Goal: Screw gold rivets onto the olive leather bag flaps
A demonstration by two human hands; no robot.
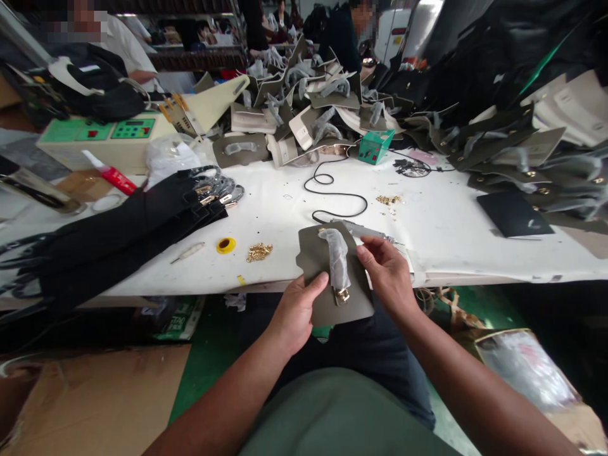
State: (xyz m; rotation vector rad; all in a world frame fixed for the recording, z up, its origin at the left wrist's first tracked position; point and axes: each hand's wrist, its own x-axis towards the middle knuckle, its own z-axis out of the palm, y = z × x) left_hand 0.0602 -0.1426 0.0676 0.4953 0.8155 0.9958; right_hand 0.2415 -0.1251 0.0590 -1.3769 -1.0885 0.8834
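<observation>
An olive-grey leather bag panel [316, 250] is tilted up over the table's front edge. Its handle [339, 259] is wrapped in clear plastic, with gold hardware [342, 296] at the lower end. My left hand [297, 310] grips the panel's lower left side, thumb on the face and the other fingers behind it. At the right edge is my right hand [387, 269], thumb and index finger pinched together and the rest curled. Whether anything small lies between those fingertips is hidden. A slim metal tool, seemingly an electric screwdriver [368, 232], lies just behind the panel.
Gold hardware piles [259, 252], a yellow ring-shaped roll [226, 246] and black straps [118, 234] lie left. A black cord [332, 180] winds near a green control box [375, 147]. Similar panels [304, 88] are heaped behind. Cardboard [109, 392] is below left; people are beyond.
</observation>
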